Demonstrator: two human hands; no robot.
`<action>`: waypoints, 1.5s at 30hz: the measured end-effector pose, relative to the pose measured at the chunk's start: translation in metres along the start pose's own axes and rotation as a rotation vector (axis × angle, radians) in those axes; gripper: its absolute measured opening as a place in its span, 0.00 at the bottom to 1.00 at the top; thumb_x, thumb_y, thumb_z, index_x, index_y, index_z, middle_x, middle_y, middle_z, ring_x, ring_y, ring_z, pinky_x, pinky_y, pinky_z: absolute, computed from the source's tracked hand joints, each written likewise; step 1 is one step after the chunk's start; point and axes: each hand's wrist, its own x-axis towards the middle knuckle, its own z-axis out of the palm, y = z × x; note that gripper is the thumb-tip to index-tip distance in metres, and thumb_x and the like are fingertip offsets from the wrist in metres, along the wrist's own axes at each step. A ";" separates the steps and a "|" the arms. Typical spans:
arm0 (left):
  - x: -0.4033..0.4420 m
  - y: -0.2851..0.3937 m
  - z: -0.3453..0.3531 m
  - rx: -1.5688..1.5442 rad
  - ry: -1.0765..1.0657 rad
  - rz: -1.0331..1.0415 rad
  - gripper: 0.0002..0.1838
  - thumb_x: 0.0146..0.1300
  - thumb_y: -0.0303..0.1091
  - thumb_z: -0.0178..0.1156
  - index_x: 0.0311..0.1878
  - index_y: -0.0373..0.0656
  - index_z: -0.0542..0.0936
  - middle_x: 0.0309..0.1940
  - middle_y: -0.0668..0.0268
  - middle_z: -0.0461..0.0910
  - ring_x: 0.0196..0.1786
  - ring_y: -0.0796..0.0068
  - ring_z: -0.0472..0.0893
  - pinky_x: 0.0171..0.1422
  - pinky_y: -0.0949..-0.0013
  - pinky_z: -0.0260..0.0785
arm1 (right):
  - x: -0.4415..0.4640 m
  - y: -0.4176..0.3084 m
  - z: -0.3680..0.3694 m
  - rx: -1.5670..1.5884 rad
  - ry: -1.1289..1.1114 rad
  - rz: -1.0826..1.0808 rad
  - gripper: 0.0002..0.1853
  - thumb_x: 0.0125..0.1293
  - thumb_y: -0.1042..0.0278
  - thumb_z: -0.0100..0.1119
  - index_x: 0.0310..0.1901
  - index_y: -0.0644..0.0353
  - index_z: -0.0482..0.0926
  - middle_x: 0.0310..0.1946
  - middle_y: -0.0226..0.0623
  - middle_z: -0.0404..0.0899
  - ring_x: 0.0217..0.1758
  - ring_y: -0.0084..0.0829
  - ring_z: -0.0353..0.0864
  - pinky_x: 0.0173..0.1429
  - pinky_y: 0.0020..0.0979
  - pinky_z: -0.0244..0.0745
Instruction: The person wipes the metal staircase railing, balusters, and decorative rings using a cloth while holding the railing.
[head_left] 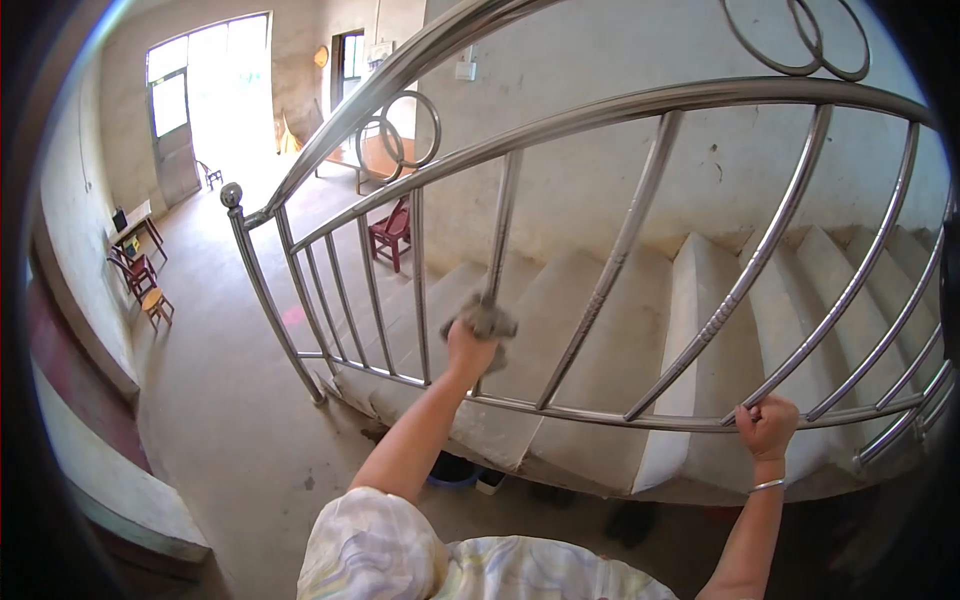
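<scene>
My left hand (468, 347) is closed around a grey, crumpled cloth (490, 318). That cloth is wrapped about a vertical metal bar (505, 215) of the stair railing, low on the bar. Part of the bar is hidden behind the cloth and fingers. To the right, my right hand (768, 426) grips the railing's bottom rail (670, 423) close to the foot of another upright bar; a bracelet (767, 485) circles that wrist. Above both hands runs a shiny lower handrail (600, 112), with metal rings (395, 135) fixed over it.
Concrete steps (600, 310) rise to the right behind the railing. A ball-topped post (232, 196) ends the railing at left. Beyond are a red chair (392, 235), a wooden stool (155, 303), a small table (130, 222) and a bright doorway. A dark basin (453, 472) sits below the stairs.
</scene>
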 end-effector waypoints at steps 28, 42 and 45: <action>0.059 -0.009 -0.114 -0.130 0.309 0.047 0.29 0.36 0.28 0.67 0.46 0.39 0.68 0.38 0.52 0.74 0.45 0.50 0.74 0.50 0.59 0.65 | -0.008 0.014 0.011 -0.141 -0.049 -0.045 0.11 0.41 0.62 0.59 0.13 0.56 0.69 0.11 0.34 0.66 0.17 0.39 0.68 0.25 0.37 0.61; 0.009 -0.202 -0.073 0.266 0.071 -0.388 0.24 0.42 0.37 0.66 0.45 0.41 0.73 0.39 0.54 0.76 0.46 0.53 0.75 0.51 0.60 0.66 | -0.006 0.012 0.009 -0.139 -0.046 -0.066 0.11 0.44 0.60 0.58 0.17 0.56 0.70 0.12 0.34 0.67 0.18 0.39 0.69 0.25 0.36 0.62; -0.044 -0.200 -0.078 0.303 0.055 -0.597 0.25 0.41 0.36 0.66 0.46 0.42 0.74 0.40 0.53 0.76 0.47 0.55 0.75 0.51 0.62 0.66 | -0.005 0.011 0.009 -0.144 -0.049 -0.059 0.11 0.45 0.59 0.57 0.16 0.55 0.70 0.12 0.34 0.67 0.18 0.39 0.69 0.25 0.37 0.62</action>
